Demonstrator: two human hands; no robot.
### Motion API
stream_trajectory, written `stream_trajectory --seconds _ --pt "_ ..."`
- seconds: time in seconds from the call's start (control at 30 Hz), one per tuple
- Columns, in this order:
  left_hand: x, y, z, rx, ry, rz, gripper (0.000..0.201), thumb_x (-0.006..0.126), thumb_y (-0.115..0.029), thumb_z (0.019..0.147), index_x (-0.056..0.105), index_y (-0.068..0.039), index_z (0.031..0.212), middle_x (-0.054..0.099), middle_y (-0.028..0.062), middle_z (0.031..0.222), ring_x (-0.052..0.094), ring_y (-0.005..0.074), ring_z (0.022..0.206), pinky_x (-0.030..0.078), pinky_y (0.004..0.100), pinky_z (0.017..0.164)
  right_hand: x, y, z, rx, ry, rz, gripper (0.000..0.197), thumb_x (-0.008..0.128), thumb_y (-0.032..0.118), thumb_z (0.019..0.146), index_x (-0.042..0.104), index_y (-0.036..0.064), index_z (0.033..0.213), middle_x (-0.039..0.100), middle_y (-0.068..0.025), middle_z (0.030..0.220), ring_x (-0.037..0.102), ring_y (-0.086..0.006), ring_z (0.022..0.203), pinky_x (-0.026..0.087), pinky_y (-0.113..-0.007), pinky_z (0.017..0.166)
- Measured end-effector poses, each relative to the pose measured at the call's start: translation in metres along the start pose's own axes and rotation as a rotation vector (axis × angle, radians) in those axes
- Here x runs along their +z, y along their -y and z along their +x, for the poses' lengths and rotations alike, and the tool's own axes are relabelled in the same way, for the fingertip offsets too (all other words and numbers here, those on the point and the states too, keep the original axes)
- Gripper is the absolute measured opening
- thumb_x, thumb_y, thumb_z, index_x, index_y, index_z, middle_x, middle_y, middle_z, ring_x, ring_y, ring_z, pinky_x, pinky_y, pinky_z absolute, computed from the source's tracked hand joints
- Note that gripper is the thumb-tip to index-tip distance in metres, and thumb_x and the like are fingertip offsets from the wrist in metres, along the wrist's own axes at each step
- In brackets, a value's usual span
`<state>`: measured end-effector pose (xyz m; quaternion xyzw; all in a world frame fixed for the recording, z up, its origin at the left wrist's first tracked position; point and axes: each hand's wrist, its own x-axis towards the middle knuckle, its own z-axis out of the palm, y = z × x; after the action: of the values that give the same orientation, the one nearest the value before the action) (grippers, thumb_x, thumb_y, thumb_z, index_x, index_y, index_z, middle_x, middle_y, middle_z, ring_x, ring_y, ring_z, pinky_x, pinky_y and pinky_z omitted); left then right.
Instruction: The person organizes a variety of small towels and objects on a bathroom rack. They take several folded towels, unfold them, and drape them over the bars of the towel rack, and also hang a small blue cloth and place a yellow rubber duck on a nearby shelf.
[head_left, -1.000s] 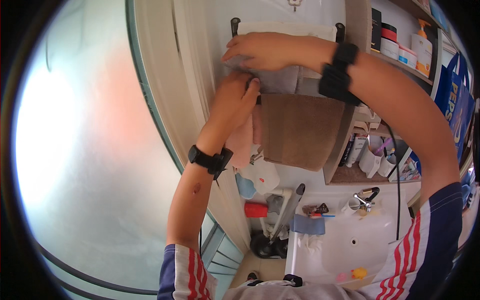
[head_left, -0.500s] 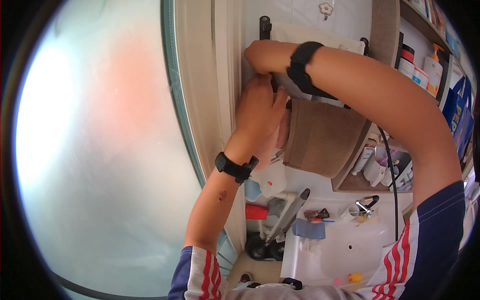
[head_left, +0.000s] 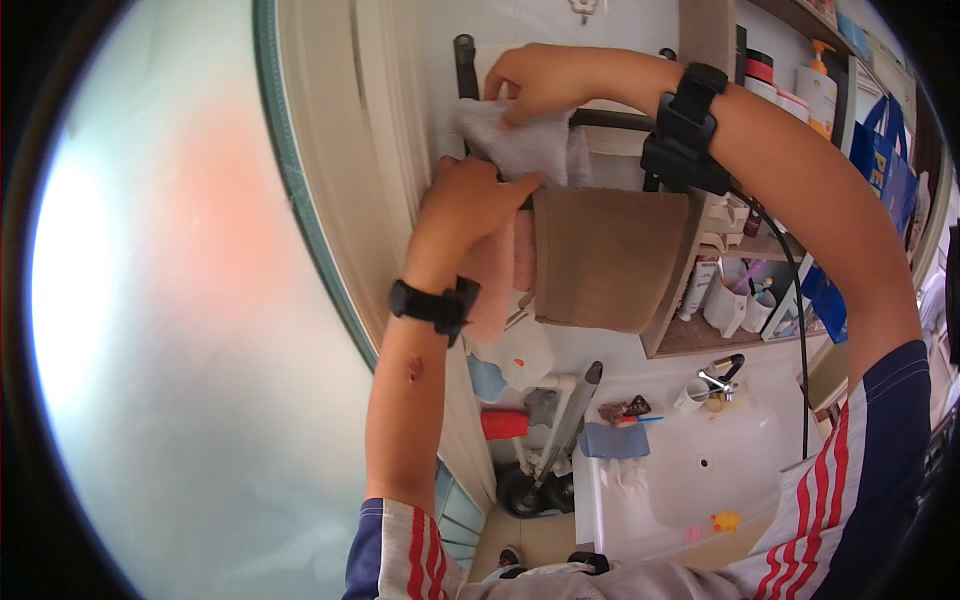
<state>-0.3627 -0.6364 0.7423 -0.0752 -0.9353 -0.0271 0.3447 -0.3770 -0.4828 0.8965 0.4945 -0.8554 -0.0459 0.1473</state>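
At the wall rack, my right hand (head_left: 540, 80) pinches the top of a light grey towel (head_left: 530, 140) between thumb and fingers. The towel lies bunched over a dark rail (head_left: 612, 119). Just below it, my left hand (head_left: 465, 205) is at the rack's end near the door frame. Its fingers are curled and its thumb points right; what they grip is hidden. A pink towel (head_left: 490, 285) hangs beneath my left hand, partly behind the wrist. Beside it hangs a brown towel (head_left: 610, 260). Each of my wrists wears a black strap.
A frosted glass panel (head_left: 200, 300) fills the left, beside a pale frame (head_left: 335, 150). A wooden shelf unit (head_left: 670, 335) with bottles and cups stands right. Below are a white sink (head_left: 740, 450) with a tap (head_left: 720, 380), and a black cable (head_left: 803, 330) runs down my right side.
My right hand has drawn apart from my left, and its fingers now show on the grey towel, more of which is visible. The whole view has shifted; more of the pink towel shows.
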Motion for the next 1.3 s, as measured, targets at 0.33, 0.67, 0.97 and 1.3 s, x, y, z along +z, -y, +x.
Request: stream_trajectory --seconds 0.33,0.67,0.97,1.3 --pt "-0.041 -0.049 -0.002 -0.295 -0.018 -0.205 0.063 0.068 -0.054 0.079 0.064 0.004 0.104 0.068 0.0194 0.091 0.065 0.0343 0.085 0.052 0.0399 0.076 0.057 -0.046 -0.034 0.003 -0.297 -0.219 0.048 0.078 0.016 0.066 0.060 0.0025 0.108 0.067 -0.0195 0.097 0.064 -0.0383 0.094 0.052 -0.045 0.075" --pt "-0.028 -0.029 0.038 -0.455 -0.327 -0.936 0.091 0.056 -0.056 0.087 0.026 0.010 0.141 0.039 0.0358 0.138 0.046 0.0458 0.126 0.041 0.0429 0.102 0.022 -0.063 -0.013 0.029 0.057 0.283 0.050 0.069 0.041 0.083 0.067 -0.0034 0.106 0.069 -0.0158 0.099 0.065 -0.0242 0.091 0.049 -0.035 0.076" --pt "-0.042 -0.038 0.040 -0.006 -0.307 -0.245 0.051 0.067 -0.036 0.089 0.052 -0.006 0.128 0.030 0.0239 0.146 0.036 0.0413 0.127 0.038 0.0433 0.102 0.037 -0.085 -0.055 -0.418 -0.547 -0.096 0.041 0.077 0.016 0.072 0.064 0.0028 0.109 0.067 -0.0170 0.086 0.066 -0.0293 0.089 0.052 -0.038 0.077" --pt "-0.073 -0.057 0.045 0.330 -0.339 -0.232 0.023 0.069 -0.001 0.079 0.064 -0.005 0.101 0.066 0.0073 0.089 0.062 0.0248 0.085 0.049 0.0349 0.079 0.081 -0.066 -0.074 0.285 -0.166 0.169 0.045 0.070 0.044 0.081 0.072 0.0016 0.097 0.070 -0.0144 0.074 0.068 -0.0307 0.071 0.053 -0.041 0.066"
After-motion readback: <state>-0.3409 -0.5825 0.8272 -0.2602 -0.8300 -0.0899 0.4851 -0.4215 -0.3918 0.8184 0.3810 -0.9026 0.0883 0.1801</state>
